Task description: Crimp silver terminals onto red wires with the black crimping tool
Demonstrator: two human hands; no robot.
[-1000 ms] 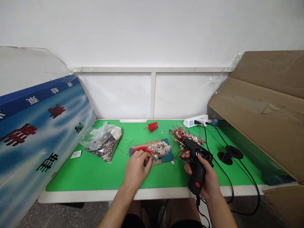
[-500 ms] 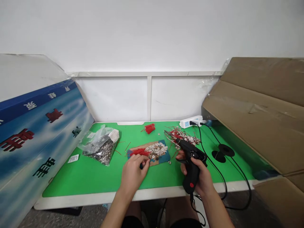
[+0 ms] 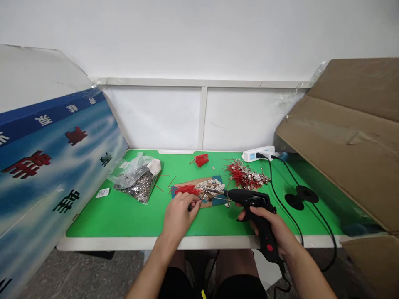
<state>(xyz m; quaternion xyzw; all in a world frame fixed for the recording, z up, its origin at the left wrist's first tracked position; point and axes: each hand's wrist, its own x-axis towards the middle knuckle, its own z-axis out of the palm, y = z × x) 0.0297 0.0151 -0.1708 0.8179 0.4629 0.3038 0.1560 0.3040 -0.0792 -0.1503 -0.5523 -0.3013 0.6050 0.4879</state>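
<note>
My right hand (image 3: 279, 228) is wrapped around a black soldering gun (image 3: 249, 197) with a red button on its grip. The gun's thin metal tip points left, over a strip of cardboard with blue ends (image 3: 205, 205). Small silvery metal parts (image 3: 215, 184) lie on that strip, beside a bunch of red wires (image 3: 188, 189). At the strip's near edge my left hand (image 3: 179, 211) is closed, thumb and fingertips pinched just below the gun's tip. Whatever is between those fingertips is too small or hidden to make out.
A clear bag of metal parts (image 3: 137, 185) lies at the left of the green table. Behind the strip is a red wire bundle (image 3: 201, 160). Right of it are a pile of wired parts (image 3: 246, 175), a power strip (image 3: 254, 154) and black cables. Cardboard panels (image 3: 343, 120) flank both sides.
The soldering gun has swung down and left, so its tip has moved from the wired pile to above the cardboard strip. My left hand stays pinched by the strip. The view has shifted.
</note>
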